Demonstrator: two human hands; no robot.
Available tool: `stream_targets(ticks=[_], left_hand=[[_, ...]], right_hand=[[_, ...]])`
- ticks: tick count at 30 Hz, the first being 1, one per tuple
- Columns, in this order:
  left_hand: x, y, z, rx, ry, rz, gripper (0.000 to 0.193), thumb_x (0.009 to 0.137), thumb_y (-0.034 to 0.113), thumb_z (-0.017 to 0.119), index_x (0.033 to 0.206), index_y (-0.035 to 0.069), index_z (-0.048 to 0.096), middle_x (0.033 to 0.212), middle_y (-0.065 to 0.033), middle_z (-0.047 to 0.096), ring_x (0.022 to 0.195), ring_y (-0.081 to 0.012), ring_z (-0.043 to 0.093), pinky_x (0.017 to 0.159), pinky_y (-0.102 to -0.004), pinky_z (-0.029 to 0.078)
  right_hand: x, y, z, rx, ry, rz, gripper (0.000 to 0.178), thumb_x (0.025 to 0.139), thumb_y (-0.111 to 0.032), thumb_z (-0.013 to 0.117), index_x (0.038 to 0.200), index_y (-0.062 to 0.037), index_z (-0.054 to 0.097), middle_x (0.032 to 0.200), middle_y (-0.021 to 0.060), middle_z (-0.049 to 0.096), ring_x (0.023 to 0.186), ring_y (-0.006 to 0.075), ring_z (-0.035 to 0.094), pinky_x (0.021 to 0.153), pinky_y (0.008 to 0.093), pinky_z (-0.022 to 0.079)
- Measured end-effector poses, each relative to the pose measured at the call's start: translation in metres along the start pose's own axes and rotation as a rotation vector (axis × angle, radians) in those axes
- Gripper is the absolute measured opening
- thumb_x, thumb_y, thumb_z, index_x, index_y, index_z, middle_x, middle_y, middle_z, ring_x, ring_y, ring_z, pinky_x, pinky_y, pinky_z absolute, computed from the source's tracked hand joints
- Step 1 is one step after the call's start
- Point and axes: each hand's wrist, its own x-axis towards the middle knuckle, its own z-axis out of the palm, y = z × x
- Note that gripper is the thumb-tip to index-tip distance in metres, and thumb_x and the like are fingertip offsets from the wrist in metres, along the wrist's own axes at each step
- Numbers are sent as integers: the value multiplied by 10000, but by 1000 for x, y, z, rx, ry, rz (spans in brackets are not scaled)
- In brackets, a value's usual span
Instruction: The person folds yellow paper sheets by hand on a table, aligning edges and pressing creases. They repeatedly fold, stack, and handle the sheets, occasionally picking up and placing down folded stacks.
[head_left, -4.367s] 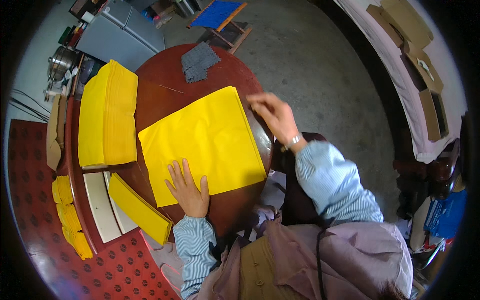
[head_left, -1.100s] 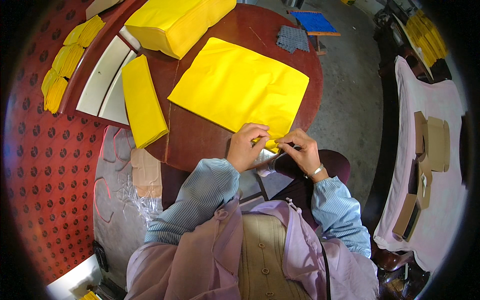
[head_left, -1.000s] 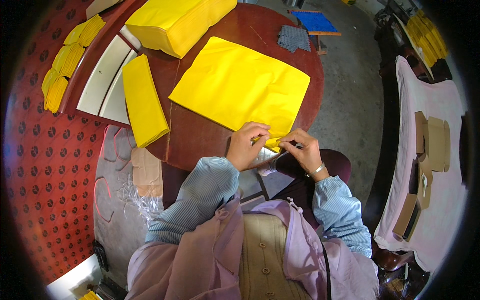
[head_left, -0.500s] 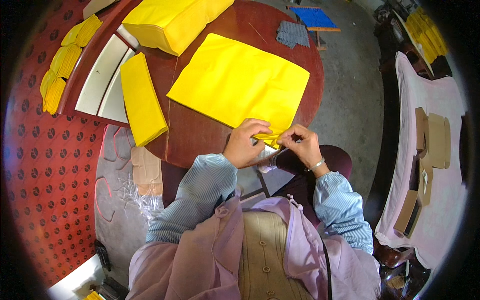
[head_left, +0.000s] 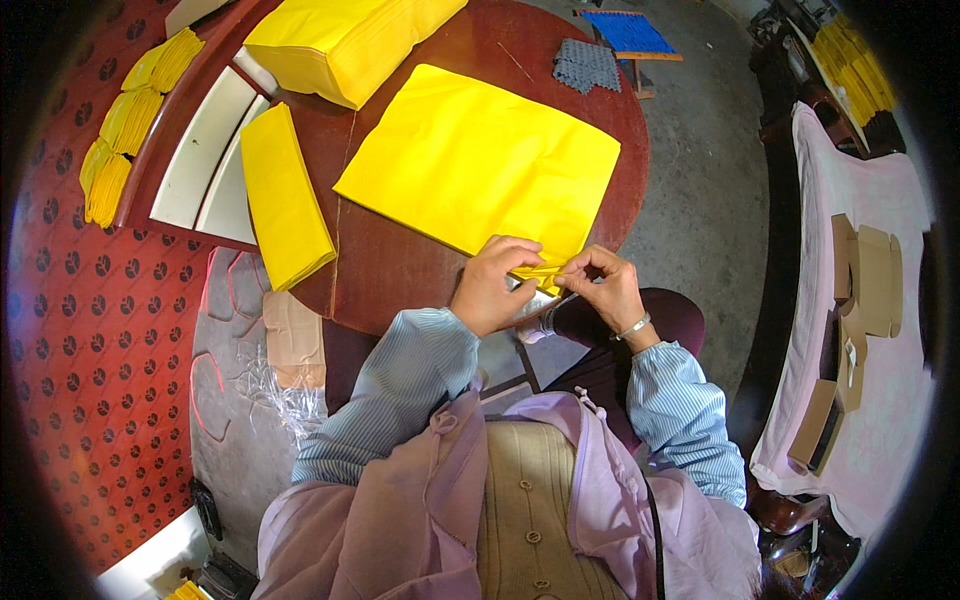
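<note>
A flat yellow sheet (head_left: 490,160), perhaps cloth or paper, lies across the dark red round table (head_left: 400,270). Its near right corner is gathered into small folds between my two hands at the table's front edge. My left hand (head_left: 492,285) is curled with thumb and fingers bent around the left side of those folds. On their right side, my right hand (head_left: 605,290) pinches the bunched corner between thumb and fingertips. A folded yellow bundle (head_left: 285,195) rests to the left, and a thick yellow stack (head_left: 340,50) sits behind it.
A grey textured mat (head_left: 587,67) lies at the table's far right edge, with a blue-topped stool (head_left: 633,36) beyond. White drawers (head_left: 205,155) and folded yellow bundles (head_left: 130,120) are at left. Opened cardboard boxes (head_left: 875,280) rest on a pink-covered seat (head_left: 890,430) at right.
Both hands stay at the corner of the yellow sheet. My left hand has shifted very slightly right, and the gathered folds look a little tighter.
</note>
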Motion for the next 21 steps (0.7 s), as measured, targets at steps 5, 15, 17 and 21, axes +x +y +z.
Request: stream_targets(ticks=[5, 15, 17, 21], left_hand=[[0, 2, 2, 36, 17, 6, 236, 833, 51, 825, 1062, 32, 770, 1219, -138, 752, 1167, -307, 700, 1006, -395, 564], [-1, 2, 13, 22, 141, -100, 150, 911, 62, 799, 1053, 32, 762, 1139, -123, 783, 1020, -260, 755, 846, -344, 616], [-1, 2, 13, 18, 132, -100, 134, 930, 59, 783, 1057, 28, 758, 1142, -122, 782, 1027, -241, 754, 838, -332, 619], [0, 1, 11, -41, 133, -76, 125, 945, 54, 765, 1065, 22, 749, 1145, -124, 782, 1041, -235, 752, 855, -330, 620]], right_hand=[[0, 1, 1, -6, 16, -9, 180, 860, -95, 895, 928, 1, 759, 843, 22, 717, 747, 89, 645, 705, 264, 544], [-9, -2, -3, -58, 0, -109, 158, 878, -80, 879, 966, -21, 763, 874, 23, 736, 793, 121, 696, 747, 282, 572], [-8, -1, -3, -123, 7, -222, 146, 882, -83, 871, 988, -23, 790, 892, 43, 749, 792, 150, 713, 752, 299, 579], [-6, -2, -4, -136, -16, -206, 158, 880, -90, 865, 1017, -20, 827, 912, 78, 768, 790, 191, 732, 761, 321, 587]])
